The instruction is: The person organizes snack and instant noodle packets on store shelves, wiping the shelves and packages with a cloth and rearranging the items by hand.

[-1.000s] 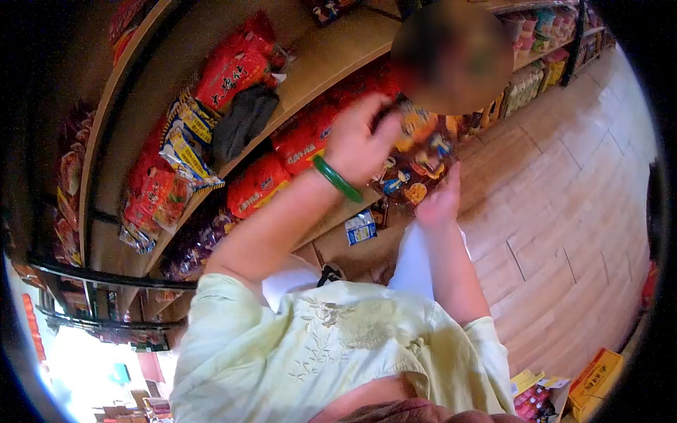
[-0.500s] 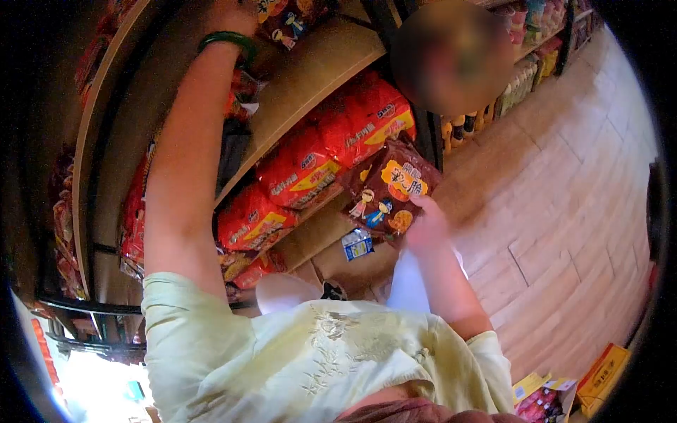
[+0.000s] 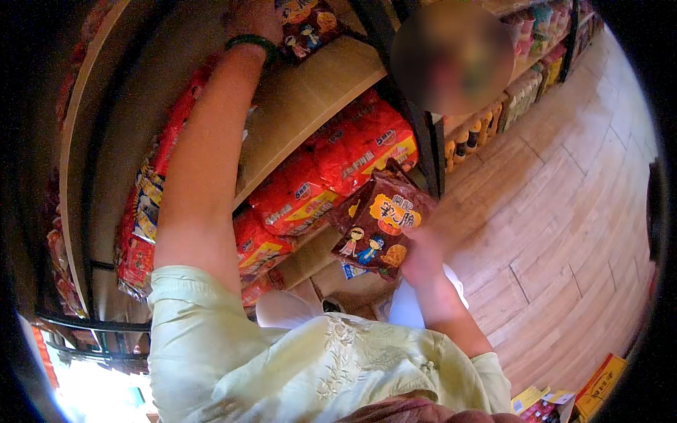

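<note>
My right hand (image 3: 424,259) grips brown snack packets (image 3: 381,225) by their right side, fingers closed; the front one shows two cartoon figures and an orange label. They are low in front of the shelf. My left hand (image 3: 254,20), with a dark green bangle (image 3: 252,42) at the wrist, reaches up over the upper shelf. It is closed at the left edge of another brown snack packet (image 3: 310,28) with the same figures. Shadow and the frame's top edge hide part of those fingers.
Red multipacks (image 3: 367,144) fill the shelf below the wooden upper shelf (image 3: 310,106). More red packages (image 3: 134,261) stand at left. A black upright post (image 3: 429,151) borders the wood-look floor (image 3: 536,233). Goods in a box (image 3: 539,409) and a yellow box (image 3: 601,388) lie lower right.
My left hand and the packet beside it have shifted right and slightly down. My right hand has moved lower and slightly left with its packets, now covering more of the blue package below.
</note>
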Motion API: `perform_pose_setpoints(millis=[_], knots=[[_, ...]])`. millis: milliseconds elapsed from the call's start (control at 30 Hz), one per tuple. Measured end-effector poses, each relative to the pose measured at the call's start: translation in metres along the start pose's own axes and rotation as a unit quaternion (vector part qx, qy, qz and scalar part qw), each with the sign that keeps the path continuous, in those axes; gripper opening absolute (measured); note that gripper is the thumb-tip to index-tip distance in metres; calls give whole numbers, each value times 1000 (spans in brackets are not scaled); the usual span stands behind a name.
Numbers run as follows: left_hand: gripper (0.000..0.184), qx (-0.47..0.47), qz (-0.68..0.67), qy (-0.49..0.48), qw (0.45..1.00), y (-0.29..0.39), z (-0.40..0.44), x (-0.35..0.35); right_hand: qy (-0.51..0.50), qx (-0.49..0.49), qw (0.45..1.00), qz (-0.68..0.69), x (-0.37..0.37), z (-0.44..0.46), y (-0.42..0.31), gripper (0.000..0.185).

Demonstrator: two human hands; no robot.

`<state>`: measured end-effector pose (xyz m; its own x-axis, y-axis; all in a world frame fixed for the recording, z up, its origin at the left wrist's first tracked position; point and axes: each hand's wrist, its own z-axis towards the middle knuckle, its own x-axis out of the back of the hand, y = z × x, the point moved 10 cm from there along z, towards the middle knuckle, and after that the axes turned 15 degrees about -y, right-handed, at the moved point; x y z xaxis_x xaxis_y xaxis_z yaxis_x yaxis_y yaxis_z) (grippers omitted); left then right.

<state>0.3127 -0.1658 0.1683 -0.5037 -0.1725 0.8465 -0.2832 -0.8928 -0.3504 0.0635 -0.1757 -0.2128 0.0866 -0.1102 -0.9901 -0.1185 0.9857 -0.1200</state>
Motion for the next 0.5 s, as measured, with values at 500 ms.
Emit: perform_pose_setpoints(millis=[500], knots=[[34, -257, 143, 182, 938, 45, -51, -44, 10, 21, 1000, -22, 3, 0, 2, 37]])
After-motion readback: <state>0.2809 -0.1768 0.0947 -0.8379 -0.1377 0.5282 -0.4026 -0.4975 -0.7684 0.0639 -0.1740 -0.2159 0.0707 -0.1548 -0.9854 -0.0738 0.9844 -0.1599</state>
